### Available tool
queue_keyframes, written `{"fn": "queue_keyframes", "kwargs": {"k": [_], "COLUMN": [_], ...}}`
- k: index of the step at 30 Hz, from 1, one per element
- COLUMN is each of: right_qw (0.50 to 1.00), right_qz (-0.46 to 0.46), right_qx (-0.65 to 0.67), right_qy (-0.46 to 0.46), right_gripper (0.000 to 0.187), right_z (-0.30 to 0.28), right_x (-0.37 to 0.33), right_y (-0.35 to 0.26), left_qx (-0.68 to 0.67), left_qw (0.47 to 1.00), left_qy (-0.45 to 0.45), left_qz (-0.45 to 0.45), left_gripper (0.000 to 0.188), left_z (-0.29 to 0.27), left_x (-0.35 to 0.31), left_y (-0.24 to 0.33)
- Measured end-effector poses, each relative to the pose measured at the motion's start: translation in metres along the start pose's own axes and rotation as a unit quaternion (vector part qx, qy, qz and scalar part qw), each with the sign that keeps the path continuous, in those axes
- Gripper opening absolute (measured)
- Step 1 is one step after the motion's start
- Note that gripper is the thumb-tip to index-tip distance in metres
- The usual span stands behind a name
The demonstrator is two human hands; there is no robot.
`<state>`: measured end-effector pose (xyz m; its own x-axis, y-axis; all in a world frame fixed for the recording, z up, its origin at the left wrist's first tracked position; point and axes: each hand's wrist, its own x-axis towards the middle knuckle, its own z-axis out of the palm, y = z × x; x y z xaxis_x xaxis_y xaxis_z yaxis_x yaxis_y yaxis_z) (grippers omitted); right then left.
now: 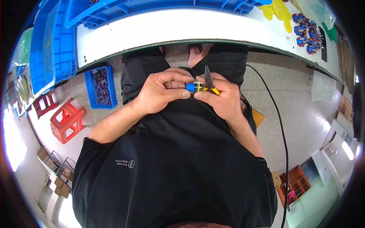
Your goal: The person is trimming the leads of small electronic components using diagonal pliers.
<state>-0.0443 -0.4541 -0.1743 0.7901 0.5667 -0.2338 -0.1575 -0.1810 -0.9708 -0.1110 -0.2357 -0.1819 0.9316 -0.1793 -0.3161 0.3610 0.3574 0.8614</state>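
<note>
Over my lap, my left hand (pixel 155 93) pinches a small wire-wound coil (pixel 190 87) with a blue body between thumb and fingers. Thin metal leads point out of the coil toward the right, through or beside a yellow disc (pixel 198 86). At that disc are the thumb and fingertips of my right hand (pixel 225 98). The same hand also keeps hold of needle-nose pliers (pixel 208 78) with yellow handles, their dark jaws pointing away from me. Part of the handles is hidden in the palm.
Ahead is a white table (pixel 159 28) with a long blue crate (pixel 152 8), yellow discs (pixel 279 11) and several coils (pixel 308 34). On the floor, left, stand a blue bin (pixel 91 89) of small parts and a red stool (pixel 66 121). A black cable (pixel 280 121) hangs at right.
</note>
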Motion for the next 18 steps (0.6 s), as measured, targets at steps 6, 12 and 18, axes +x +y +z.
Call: {"fn": "queue_keyframes", "kwargs": {"k": [6,12,18], "right_qw": [0.997,0.991,0.957], "right_qz": [-0.038,-0.084,-0.174], "right_qx": [0.042,-0.098,-0.227], "right_qy": [0.050,0.017,0.058], "right_gripper": [0.030,0.032,0.024], "right_z": [0.001,-0.011,-0.005], "right_x": [0.011,0.024,0.038], "right_y": [-0.010,-0.047,-0.080], "left_qx": [-0.096,-0.151,0.236], "left_qw": [0.995,0.981,0.919], "left_qy": [0.019,0.068,0.181], "left_qz": [0.020,0.097,0.260], "left_gripper": [0.044,0.051,0.052], "left_z": [-0.001,-0.001,-0.013], "left_x": [0.014,0.028,0.036], "left_y": [0.029,0.062,0.077]}}
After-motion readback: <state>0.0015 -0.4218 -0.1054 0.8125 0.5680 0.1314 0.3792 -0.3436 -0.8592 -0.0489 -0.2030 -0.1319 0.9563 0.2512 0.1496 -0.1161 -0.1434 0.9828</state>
